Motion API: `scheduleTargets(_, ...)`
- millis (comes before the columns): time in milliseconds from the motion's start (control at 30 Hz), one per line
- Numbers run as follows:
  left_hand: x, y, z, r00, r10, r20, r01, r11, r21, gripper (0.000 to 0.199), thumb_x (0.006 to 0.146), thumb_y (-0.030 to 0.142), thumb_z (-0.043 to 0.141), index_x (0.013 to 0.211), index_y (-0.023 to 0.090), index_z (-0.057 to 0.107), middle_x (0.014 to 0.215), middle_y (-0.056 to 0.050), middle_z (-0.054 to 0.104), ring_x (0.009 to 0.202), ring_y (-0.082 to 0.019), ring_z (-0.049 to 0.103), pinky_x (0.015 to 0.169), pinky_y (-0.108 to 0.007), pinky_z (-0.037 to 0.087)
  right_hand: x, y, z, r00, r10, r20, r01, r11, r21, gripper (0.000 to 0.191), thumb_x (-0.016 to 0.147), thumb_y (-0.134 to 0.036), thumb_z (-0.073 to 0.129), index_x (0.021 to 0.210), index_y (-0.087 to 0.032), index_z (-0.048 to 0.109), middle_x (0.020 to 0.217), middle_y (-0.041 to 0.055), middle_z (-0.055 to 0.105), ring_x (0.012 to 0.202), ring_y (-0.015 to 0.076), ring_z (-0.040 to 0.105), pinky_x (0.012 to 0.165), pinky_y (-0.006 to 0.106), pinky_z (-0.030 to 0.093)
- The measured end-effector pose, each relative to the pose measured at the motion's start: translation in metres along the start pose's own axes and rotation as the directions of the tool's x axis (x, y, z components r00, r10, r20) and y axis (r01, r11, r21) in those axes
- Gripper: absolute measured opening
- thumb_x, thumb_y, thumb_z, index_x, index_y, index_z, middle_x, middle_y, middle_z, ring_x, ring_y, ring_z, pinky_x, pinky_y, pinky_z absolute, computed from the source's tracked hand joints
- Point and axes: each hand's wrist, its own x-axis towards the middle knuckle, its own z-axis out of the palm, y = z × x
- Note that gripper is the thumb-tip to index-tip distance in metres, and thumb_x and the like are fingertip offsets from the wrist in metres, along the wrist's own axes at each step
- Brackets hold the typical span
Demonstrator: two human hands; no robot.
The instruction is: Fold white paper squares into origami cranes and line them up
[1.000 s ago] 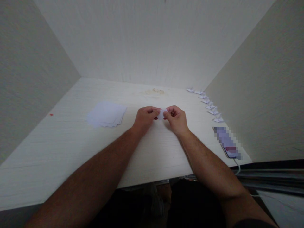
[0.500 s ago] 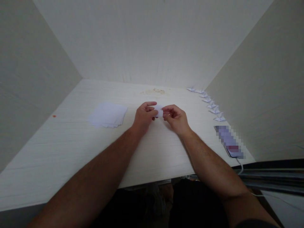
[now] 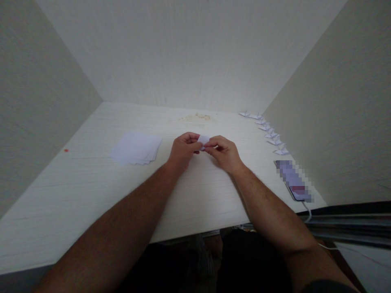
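Between my hands, just above the white table, is a small folded piece of white paper. My left hand is closed on its left side, thumb in front and fingers behind. My right hand pinches the paper's lower right part between thumb and fingertips. Fingers cover part of the paper, so its full shape is hidden. To the left of my left hand lies a loose stack of white paper sheets.
Several folded white paper figures stand in a row along the right wall. Nearer to me lies a phone, its screen blurred, with a white cable. Walls enclose the table at the back and both sides. A brownish stain marks the table's far part.
My right hand has moved left, its fingertips now nearer my left thumb on the paper. My left hand stays on the paper, its index finger more bent. The view has shifted slightly.
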Motion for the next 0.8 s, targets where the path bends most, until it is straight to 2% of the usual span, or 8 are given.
scheduleTargets(133, -0.0006, -0.001, 0.0003, 0.999, 0.026, 0.025, -0.027, 0.998, 0.051, 0.023, 0.054, 0.019, 0.077, 0.075, 0.017, 0.066, 0.059, 0.004, 0.063, 0.052, -0.008, 0.052, 0.054, -0.022, 0.038, -0.0014, 0.0026, 0.0019, 0.991, 0.127, -0.048, -0.128, 0.992, -0.017, 0.014, 0.078, -0.034, 0.073, 0.078, -0.02, 0.069, 0.07, -0.0004, 0.066, 0.058, 0.0105, 0.054, 0.056, 0.026, 0.044)
scheduleTargets(333, -0.0024, -0.0002, -0.0003, 0.998, 0.007, 0.06, -0.013, 0.995, 0.096, 0.026, 0.056, 0.02, 0.078, 0.08, 0.016, 0.067, 0.067, 0.001, 0.068, 0.057, -0.009, 0.055, 0.057, -0.022, 0.038, -0.0022, 0.003, 0.0022, 0.976, 0.206, -0.073, -0.209, 0.977, -0.034, 0.015, 0.079, -0.034, 0.069, 0.078, -0.02, 0.065, 0.064, -0.002, 0.062, 0.054, 0.0103, 0.051, 0.051, 0.025, 0.039)
scheduleTargets(533, -0.0042, 0.0032, 0.0004, 0.995, 0.027, 0.095, -0.045, 0.98, 0.192, 0.027, 0.057, 0.018, 0.075, 0.083, 0.017, 0.068, 0.057, 0.007, 0.056, 0.049, -0.007, 0.047, 0.051, -0.022, 0.034, -0.0017, 0.0029, 0.0015, 0.971, 0.226, -0.074, -0.23, 0.971, -0.057, 0.015, 0.08, -0.034, 0.066, 0.077, -0.019, 0.063, 0.065, -0.0015, 0.062, 0.055, 0.0109, 0.053, 0.052, 0.025, 0.04)
scheduleTargets(667, -0.0029, 0.0013, 0.0004, 0.996, 0.045, 0.077, -0.06, 0.978, 0.2, 0.018, 0.061, 0.025, 0.076, 0.074, 0.017, 0.065, 0.058, 0.003, 0.059, 0.05, -0.008, 0.048, 0.049, -0.023, 0.035, -0.0015, 0.0006, 0.0009, 0.975, 0.218, -0.049, -0.222, 0.969, -0.11, 0.014, 0.08, -0.033, 0.065, 0.076, -0.019, 0.064, 0.066, -0.001, 0.063, 0.058, 0.0113, 0.054, 0.055, 0.025, 0.042)
scheduleTargets(800, -0.0019, -0.0001, -0.0013, 0.997, 0.036, 0.067, -0.052, 0.966, 0.253, 0.022, 0.06, 0.025, 0.078, 0.077, 0.017, 0.067, 0.061, 0.002, 0.063, 0.051, -0.009, 0.05, 0.049, -0.023, 0.036, -0.0018, -0.0014, 0.0012, 0.978, 0.2, -0.056, -0.207, 0.967, -0.149, 0.013, 0.08, -0.031, 0.065, 0.074, -0.019, 0.064, 0.066, -0.0012, 0.063, 0.058, 0.0113, 0.053, 0.057, 0.025, 0.041)
